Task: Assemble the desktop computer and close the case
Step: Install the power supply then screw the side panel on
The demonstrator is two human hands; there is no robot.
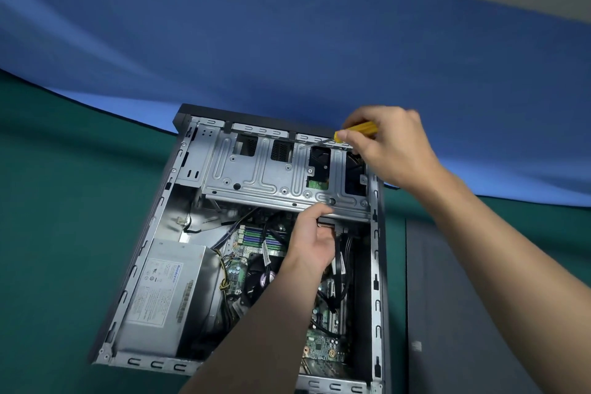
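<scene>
Two bare hands work over an open computer case [374, 265] lying on a green surface [64, 201]. At the case's 1 o'clock, the right hand [390, 144] pinches a yellow-handled screwdriver [361, 128], tip toward the drive cage [256, 169]. The left hand [315, 233], fingers partly hidden, appears curled round the cage's 6 o'clock edge.

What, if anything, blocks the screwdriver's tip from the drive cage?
Nothing visible. The right hand holds the screwdriver with its tip over bare metal at the far edge of the drive cage; the left hand holds the near edge, away from the tip.
</scene>
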